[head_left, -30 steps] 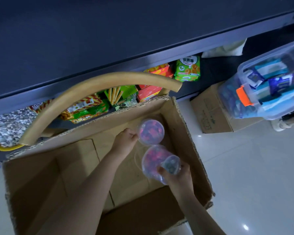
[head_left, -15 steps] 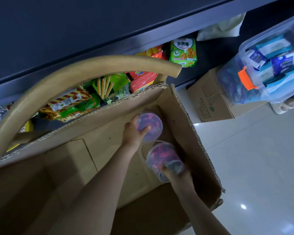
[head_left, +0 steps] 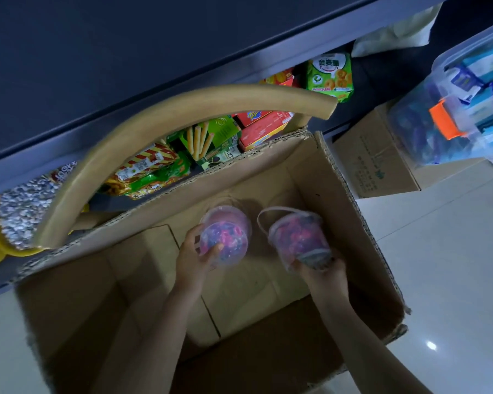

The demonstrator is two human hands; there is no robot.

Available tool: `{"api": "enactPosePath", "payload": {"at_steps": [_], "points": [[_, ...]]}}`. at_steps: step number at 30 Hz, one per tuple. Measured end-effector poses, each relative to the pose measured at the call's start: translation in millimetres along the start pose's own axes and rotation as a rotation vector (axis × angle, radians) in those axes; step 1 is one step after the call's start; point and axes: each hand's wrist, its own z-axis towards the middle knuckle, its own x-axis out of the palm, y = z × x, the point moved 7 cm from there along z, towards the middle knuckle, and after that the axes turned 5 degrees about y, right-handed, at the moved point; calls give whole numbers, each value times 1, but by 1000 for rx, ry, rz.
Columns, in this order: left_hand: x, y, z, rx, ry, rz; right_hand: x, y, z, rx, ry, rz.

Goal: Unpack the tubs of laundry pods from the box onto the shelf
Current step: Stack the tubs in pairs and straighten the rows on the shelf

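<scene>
Two clear tubs of pink and purple laundry pods are inside the open cardboard box [head_left: 339, 177]. My left hand [head_left: 192, 258] grips the left tub [head_left: 227, 236] from its side, thumb across the front. My right hand [head_left: 323, 275] holds the right tub [head_left: 299, 237] by its base, tilted, with its thin handle looped up to the left. Both tubs hang above the box floor, apart from each other. The dark shelf [head_left: 125, 66] runs above and behind the box.
Snack packets [head_left: 211, 137] and a green bag [head_left: 330, 75] fill the lower shelf behind the box. A curved box flap [head_left: 160, 118] arches over them. A second cardboard box [head_left: 376, 157] and a clear plastic bin [head_left: 467, 109] stand to the right on the white tiled floor [head_left: 453, 265].
Both hands have lifted their tubs higher in the box, and the tubs have moved apart. The right tub's handle now swings free.
</scene>
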Motion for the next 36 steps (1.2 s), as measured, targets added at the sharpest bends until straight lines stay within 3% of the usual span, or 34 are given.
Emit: {"api": "enactPosePath", "payload": {"at_steps": [4, 9, 16, 21, 27, 36], "points": [[-9, 20, -10, -93, 76, 40, 15, 3, -1, -92, 35, -61], [-1, 37, -20, -270, 96, 106, 29, -8, -1, -21, 136, -245], [13, 57, -24, -606, 34, -126, 29, -5, 11, 49, 156, -99], [24, 66, -30, -843, 181, -180, 16, 14, 18, 39, 121, -59], [32, 70, -33, -872, 257, -281, 19, 18, 31, 70, 201, -151], [27, 72, -51, -748, 201, -288, 25, -9, 16, 68, 301, 165]]}}
